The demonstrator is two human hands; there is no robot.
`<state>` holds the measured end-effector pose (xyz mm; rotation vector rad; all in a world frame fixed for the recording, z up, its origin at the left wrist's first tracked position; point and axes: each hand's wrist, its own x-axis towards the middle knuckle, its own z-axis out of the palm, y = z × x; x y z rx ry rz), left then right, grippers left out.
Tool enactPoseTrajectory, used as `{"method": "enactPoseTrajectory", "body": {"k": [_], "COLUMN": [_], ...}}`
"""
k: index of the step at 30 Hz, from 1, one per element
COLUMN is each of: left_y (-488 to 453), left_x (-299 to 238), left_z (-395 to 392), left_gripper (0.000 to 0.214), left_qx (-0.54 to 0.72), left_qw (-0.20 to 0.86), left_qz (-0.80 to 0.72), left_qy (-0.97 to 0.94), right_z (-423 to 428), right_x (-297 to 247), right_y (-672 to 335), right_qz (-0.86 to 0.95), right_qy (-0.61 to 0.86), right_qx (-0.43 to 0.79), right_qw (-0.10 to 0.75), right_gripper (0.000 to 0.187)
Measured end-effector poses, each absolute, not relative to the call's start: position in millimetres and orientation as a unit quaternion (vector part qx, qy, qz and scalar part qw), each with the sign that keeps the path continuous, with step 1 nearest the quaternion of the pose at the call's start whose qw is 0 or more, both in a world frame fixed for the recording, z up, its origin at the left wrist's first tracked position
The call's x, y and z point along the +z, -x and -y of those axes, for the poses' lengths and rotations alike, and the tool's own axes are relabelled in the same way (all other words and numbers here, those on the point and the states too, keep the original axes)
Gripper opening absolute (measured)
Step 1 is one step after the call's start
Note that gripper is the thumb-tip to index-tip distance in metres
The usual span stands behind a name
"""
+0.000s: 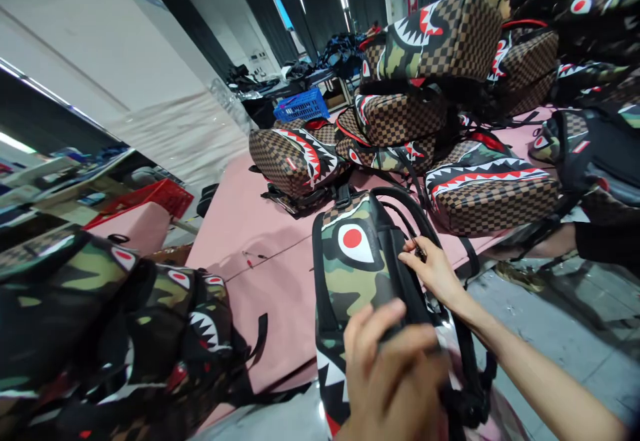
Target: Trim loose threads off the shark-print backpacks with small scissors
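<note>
"From your remote seat, where's the backpack?"

"I have the camouflage shark-eye backpack point(350, 288) at the near edge of the pink counter point(273, 274), eye panel facing up. Beyond it, toward the far edge, sit several checkered shark-mouth backpacks point(495, 194)."

"And the hands?"

"The right hand point(430, 264) has thumb and fingers pinched together at the bag's dark side, beside the black strap point(411, 202). What they grasp is too small for me to name (a zip pull would be my guess). The left hand point(390, 374) is a blur, fingers curved over the front panel; I can't tell whether it grips anything."

"How would you handle that side well?"

"I'd brace the panel with the left hand close to the seam, keep the fabric taut, and pull along the seam, never across it. I'd keep the black strap clear of the fingertips, and the bag's weight well inside the near edge."
</note>
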<state>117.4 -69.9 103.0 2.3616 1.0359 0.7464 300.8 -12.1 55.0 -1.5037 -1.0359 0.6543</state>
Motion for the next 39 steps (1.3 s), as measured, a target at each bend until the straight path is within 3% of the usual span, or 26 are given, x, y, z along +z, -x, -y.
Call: {"method": "enactPoseTrajectory", "body": {"k": [4,8,13,17,22,28,34,39], "left_y": [-128.4,-115.7,-106.2,-99.6,-77.8,-51.0,-102.5,-151.3], "left_x": [79.8,66.0,60.6,66.0,72.2,100.5,141.5,134.4], "left_z": [46.4,49.8,56.7,55.1,49.1,39.7,-17.6,-69.0], "left_gripper": [0.025,0.029,0.031,0.027,0.022,0.015,0.012,0.012], "left_qx": [0.42,0.396,0.4,0.376,0.362,0.283,0.173,0.014], "left_qw": [0.034,0.018,0.001,-0.017,-0.012,0.01,-0.172,-0.21], "left_qz": [-0.294,-0.269,-0.267,-0.269,-0.272,-0.309,-0.306,-0.33], "left_qy": [-0.858,-0.878,-0.876,-0.887,-0.891,-0.908,-0.92,-0.92], "right_z": [5.5,17.9,25.9,27.7,18.5,10.7,3.2,-2.3], "right_x": [58.1,65.9,71.1,67.1,42.7,23.0,22.0,18.9], "right_y": [-310.2,-329.2,-340.4,-326.5,-297.9,-260.1,-253.0,-255.3], "right_qz": [0.374,0.33,0.371,0.426,0.358,0.428,0.445,0.458], "right_qy": [0.524,0.399,0.404,0.497,0.54,0.518,0.505,0.504], "right_qx": [0.465,0.565,0.568,0.499,0.445,0.432,0.43,0.429], "right_qw": [0.608,0.643,0.614,0.568,0.619,0.602,0.602,0.593], "right_gripper": [0.03,0.031,0.03,0.027,0.032,0.023,0.024,0.021]}}
